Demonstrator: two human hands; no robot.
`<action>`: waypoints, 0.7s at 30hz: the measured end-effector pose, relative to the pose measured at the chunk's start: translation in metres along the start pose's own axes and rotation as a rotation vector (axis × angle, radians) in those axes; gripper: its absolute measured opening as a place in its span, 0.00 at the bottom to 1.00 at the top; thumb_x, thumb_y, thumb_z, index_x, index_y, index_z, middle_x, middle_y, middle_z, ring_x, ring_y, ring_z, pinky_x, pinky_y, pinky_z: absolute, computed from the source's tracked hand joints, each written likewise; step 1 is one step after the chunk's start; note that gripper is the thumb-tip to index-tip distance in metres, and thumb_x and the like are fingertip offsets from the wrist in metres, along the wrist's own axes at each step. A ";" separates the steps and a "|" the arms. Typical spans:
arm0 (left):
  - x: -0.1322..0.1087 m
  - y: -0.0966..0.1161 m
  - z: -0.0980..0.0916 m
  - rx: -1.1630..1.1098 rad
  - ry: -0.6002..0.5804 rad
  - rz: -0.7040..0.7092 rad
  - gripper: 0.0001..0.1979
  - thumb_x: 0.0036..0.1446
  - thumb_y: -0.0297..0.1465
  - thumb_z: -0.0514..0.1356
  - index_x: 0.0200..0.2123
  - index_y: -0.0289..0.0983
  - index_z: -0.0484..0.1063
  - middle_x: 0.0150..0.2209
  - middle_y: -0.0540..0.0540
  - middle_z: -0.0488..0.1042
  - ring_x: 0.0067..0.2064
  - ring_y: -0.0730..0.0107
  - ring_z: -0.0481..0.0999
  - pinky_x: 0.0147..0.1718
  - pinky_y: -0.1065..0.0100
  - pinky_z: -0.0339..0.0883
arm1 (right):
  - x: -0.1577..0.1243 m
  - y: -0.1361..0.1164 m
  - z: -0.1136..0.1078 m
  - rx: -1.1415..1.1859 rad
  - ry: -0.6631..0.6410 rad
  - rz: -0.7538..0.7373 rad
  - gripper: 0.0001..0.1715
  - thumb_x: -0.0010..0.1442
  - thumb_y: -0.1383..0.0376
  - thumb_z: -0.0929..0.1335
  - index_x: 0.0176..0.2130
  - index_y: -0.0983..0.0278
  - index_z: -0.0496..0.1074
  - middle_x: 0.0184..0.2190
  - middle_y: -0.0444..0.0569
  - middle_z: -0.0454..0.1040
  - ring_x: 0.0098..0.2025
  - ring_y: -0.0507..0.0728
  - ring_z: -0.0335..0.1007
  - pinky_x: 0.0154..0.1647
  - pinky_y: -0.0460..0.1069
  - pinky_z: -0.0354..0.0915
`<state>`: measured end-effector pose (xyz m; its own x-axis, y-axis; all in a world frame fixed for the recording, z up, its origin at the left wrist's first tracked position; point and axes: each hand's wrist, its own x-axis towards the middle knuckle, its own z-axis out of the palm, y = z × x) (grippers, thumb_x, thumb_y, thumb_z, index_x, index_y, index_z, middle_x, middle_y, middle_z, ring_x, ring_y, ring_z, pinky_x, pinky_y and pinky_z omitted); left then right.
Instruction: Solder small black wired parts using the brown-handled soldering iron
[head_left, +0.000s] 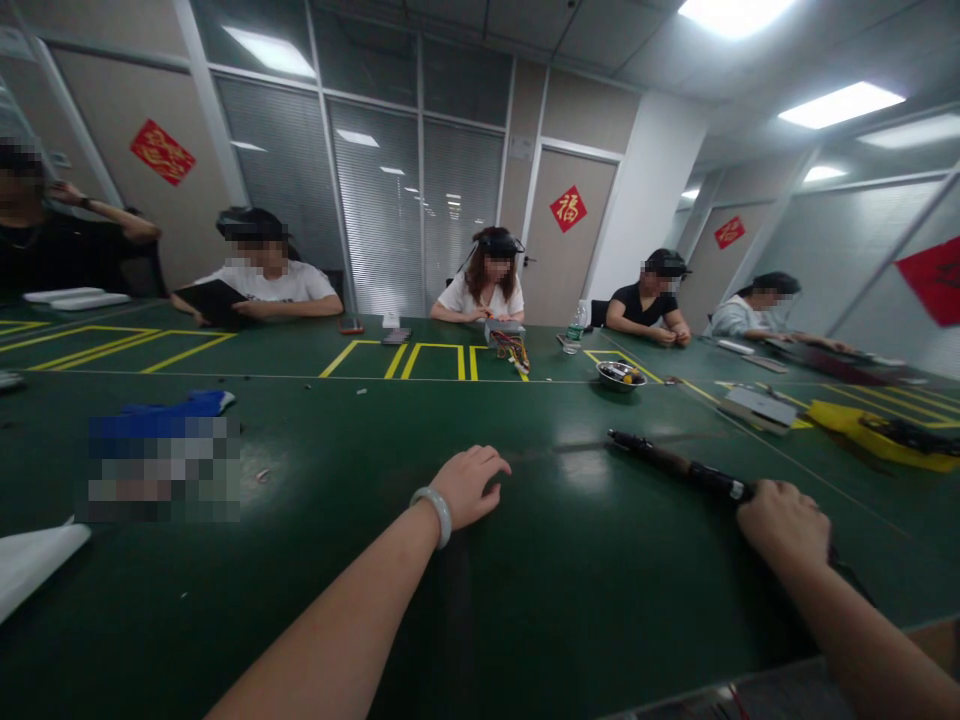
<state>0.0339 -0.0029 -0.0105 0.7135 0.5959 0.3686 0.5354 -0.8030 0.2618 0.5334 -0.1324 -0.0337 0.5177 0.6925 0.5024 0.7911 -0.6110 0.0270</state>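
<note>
My right hand (786, 520) is wrapped round the rear of a long black electric screwdriver (679, 463), which lies low over the green table. Its narrow end points away to the left, and a dark cord seems to trail out behind my wrist. My left hand (469, 485), with a pale bangle (433, 515) on the wrist, rests on the table in front of me. Its fingers are loosely bent and apart, and nothing is in them. Bare tabletop lies between the two hands.
Across the green table (540, 600) sit several people. A metal bowl (621, 376) of small items, a water bottle (575, 330), a bundle of coloured wires (512, 350), a yellow tray (885, 437) and a grey box (759, 408) stand farther off. A blue-and-white packet (169, 415) is left.
</note>
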 end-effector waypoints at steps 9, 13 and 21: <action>-0.002 0.007 0.003 0.022 -0.084 -0.059 0.13 0.61 0.39 0.50 0.30 0.40 0.69 0.29 0.50 0.71 0.29 0.71 0.69 0.29 0.70 0.60 | -0.078 -0.249 -0.081 0.553 -0.257 -0.653 0.26 0.65 0.56 0.57 0.58 0.63 0.61 0.55 0.53 0.66 0.56 0.60 0.61 0.57 0.55 0.56; -0.002 -0.001 0.013 0.087 -0.183 -0.090 0.10 0.55 0.36 0.54 0.25 0.39 0.68 0.26 0.50 0.72 0.28 0.70 0.70 0.28 0.69 0.60 | -0.114 -0.307 -0.085 0.605 -0.349 -0.862 0.26 0.67 0.60 0.53 0.62 0.60 0.56 0.62 0.50 0.56 0.63 0.58 0.49 0.62 0.57 0.49; -0.002 -0.010 0.020 0.089 -0.254 -0.123 0.09 0.51 0.36 0.54 0.23 0.39 0.67 0.25 0.50 0.72 0.28 0.69 0.71 0.28 0.70 0.59 | -0.120 -0.311 -0.062 0.542 -0.392 -0.935 0.28 0.67 0.60 0.51 0.65 0.58 0.49 0.66 0.47 0.43 0.67 0.59 0.37 0.64 0.61 0.41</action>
<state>0.0357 0.0042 -0.0313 0.7254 0.6809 0.1007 0.6541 -0.7275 0.2068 0.2046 -0.0495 -0.0485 -0.3553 0.9180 0.1761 0.9063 0.3844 -0.1756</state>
